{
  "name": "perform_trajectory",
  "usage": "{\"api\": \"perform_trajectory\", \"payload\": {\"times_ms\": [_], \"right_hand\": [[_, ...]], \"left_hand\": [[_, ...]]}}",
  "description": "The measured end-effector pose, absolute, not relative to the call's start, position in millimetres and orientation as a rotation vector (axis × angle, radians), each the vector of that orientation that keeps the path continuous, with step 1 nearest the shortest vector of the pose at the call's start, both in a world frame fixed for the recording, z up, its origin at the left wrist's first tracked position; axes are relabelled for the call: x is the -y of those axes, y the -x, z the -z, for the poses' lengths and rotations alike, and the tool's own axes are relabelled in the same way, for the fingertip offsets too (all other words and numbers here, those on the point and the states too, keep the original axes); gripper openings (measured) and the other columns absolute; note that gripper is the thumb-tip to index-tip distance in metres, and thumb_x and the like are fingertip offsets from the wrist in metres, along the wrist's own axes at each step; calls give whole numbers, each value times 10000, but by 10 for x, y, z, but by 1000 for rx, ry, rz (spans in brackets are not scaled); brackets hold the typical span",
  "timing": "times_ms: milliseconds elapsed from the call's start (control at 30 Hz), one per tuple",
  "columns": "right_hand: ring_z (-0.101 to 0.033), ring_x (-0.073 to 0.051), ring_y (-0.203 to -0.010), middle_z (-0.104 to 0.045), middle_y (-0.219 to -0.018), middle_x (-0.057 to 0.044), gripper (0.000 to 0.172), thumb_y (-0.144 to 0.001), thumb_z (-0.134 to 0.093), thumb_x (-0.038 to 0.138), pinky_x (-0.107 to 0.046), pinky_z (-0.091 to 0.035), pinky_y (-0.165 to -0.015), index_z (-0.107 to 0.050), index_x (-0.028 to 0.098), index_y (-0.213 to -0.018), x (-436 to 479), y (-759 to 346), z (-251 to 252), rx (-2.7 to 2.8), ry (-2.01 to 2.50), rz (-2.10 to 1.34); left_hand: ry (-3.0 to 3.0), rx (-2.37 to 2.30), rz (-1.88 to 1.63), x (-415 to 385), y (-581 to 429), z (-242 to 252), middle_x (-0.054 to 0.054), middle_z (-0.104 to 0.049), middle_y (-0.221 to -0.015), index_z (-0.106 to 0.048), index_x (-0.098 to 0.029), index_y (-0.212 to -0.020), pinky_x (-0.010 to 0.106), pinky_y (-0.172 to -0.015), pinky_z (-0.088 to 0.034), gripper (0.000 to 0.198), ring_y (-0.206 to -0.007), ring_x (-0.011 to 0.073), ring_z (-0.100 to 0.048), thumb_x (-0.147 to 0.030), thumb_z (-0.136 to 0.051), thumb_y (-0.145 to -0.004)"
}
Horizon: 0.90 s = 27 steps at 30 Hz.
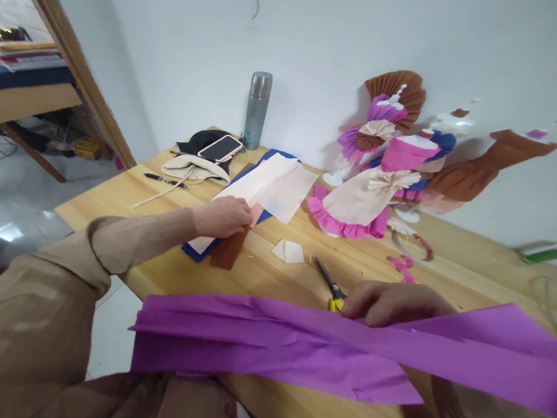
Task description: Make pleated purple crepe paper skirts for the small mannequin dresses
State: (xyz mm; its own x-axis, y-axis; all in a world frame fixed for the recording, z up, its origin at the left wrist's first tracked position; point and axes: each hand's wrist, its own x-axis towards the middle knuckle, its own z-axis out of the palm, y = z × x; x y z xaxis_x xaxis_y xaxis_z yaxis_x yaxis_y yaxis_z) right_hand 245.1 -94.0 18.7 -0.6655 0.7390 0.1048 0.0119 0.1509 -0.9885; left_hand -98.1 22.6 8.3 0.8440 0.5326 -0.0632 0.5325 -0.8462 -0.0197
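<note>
My left hand (pixel 223 217) reaches out to a stack of cream, blue and brown paper sheets (pixel 271 185) on the wooden table (pixel 119 194); its fingers are curled and pinch the near edge of the stack. My right hand (pixel 388 303) rests closed on a long purple crepe paper sheet (pixel 293 345) that lies across the table's front. Yellow-handled scissors (pixel 330 287) lie just left of my right hand, touching it or nearly so. A small folded cream paper piece (pixel 288 251) sits between the two hands.
Paper dolls in pink, brown and cream dresses (pixel 389 161) lean against the wall. A steel bottle (pixel 257 109), a phone (pixel 221 147) on a cap, and a pen (pixel 166 180) sit at the far left. The table's left edge drops to the floor.
</note>
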Motion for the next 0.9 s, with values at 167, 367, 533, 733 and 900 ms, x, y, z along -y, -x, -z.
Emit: {"api": "perform_trajectory", "payload": {"times_ms": [167, 367, 533, 733, 900], "right_hand": [[-740, -199, -786, -775, -832, -52, 350, -742, -715, 646, -314, -586, -740, -802, 308, -763, 1088, -2265, -311, 1714, 898, -1504], [-729, -190, -823, -767, -861, -55, 315, -803, -689, 588, -304, -563, -762, -802, 293, -796, 1057, -2301, -284, 1756, 886, -1536], [-716, -182, -840, -758, -920, -29, 267, -845, -656, 556, -302, -540, -769, -796, 329, -856, 1056, -2378, -194, 1802, 840, -1546], [-722, -170, -787, -758, -884, -28, 328, -809, -672, 608, -278, -552, -733, -800, 307, -811, 1049, -2330, -174, 1784, 882, -1515], [-729, -186, -793, -762, -859, -45, 368, -788, -670, 644, -283, -561, -739, -800, 300, -773, 1073, -2326, -183, 1772, 934, -1467]], "left_hand": [[3259, 799, -34, -98, 553, 97, 112, -629, -1242, -553, -186, -1304, 313, -881, -465, 432, -1081, 225, -613, -182, -611, -876], [3497, 519, 25, -101, 153, 148, 167, -638, -1187, -608, -121, -1258, 310, -909, -472, 385, -1052, 221, -626, -168, -625, -877], [3421, 926, 213, -57, 416, -69, 68, -706, -925, -704, -142, -938, 238, -751, -473, 154, -815, 145, -626, -130, -572, -860], [3422, 1178, -316, 86, 525, -58, 89, -717, -819, -700, -116, -795, 268, -673, -474, 81, -777, 181, -646, -175, -647, -808], [3685, 961, 790, -87, 355, -210, 113, -613, -1334, -605, -163, -1246, 255, -852, -509, 408, -1088, 160, -625, -153, -609, -838]]}}
